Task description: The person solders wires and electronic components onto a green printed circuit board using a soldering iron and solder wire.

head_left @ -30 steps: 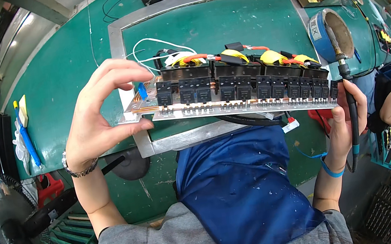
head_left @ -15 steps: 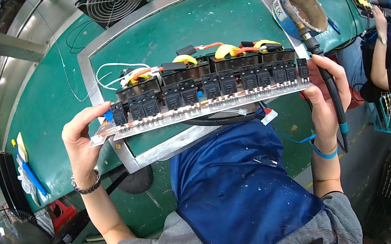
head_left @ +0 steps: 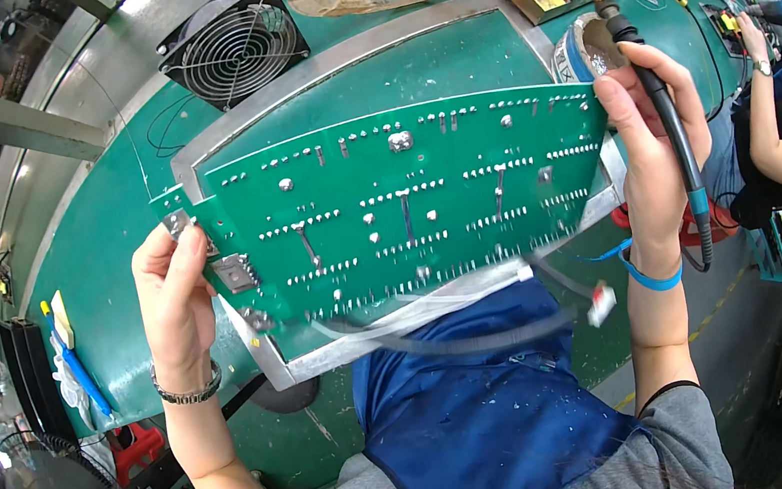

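A long green circuit board is held up over the bench, its soldered underside facing me. Shiny solder joints run in rows across it. My left hand pinches its left edge, thumb on the near face beside a silver metal piece. My right hand grips the board's right edge between thumb and fingers, and a black soldering iron rests in the same hand, tip pointing away. Dark and pale cables hang below the board, one ending in a white plug. The components on the far face are hidden.
Behind the board, a metal frame lies on the green bench. A black fan stands at the far left, a round pot beside the iron's tip. A blue pen-like tool lies left. Another person's arm is at right.
The board has been tilted over, from its black component side and edge to its green soldered face. Its cables have swung below. Both hands keep hold, and the iron stays in my right.
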Available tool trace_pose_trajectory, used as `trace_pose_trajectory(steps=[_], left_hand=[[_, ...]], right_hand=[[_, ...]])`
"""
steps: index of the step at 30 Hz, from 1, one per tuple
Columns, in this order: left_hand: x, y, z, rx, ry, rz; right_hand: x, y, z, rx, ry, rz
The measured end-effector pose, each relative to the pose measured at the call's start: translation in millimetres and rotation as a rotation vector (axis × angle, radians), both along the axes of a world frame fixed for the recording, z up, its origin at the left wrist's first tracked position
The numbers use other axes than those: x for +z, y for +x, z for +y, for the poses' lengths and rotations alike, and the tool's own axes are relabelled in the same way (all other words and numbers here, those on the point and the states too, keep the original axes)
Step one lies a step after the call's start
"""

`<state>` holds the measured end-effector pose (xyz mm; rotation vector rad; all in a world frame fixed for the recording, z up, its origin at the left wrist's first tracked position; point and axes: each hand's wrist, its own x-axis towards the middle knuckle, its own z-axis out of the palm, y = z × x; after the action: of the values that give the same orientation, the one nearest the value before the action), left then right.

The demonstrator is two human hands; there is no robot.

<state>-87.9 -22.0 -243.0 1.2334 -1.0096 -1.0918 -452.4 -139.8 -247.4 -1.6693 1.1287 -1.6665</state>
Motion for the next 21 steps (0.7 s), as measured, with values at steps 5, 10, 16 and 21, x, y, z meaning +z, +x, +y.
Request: trace_pose_trajectory(steps=[5,10,16,21], left_hand=[[-19,-4,-24,0.062,0.249,0.035],[-42,-1,-40,0.060,0.391,0.020],[-33,-2,-43,0.000,0.423,-0.092],[-34,4,-39,-0.011,0.427,-0.070]], right_hand=[[-21,-7,3,-0.027,0.184,0.125],[-32,-8,4,0.024,0.203,0.266],[-35,-14,7,-0.012,0.184,0.385],[-34,-17,10,0.042,0.207,0.445]])
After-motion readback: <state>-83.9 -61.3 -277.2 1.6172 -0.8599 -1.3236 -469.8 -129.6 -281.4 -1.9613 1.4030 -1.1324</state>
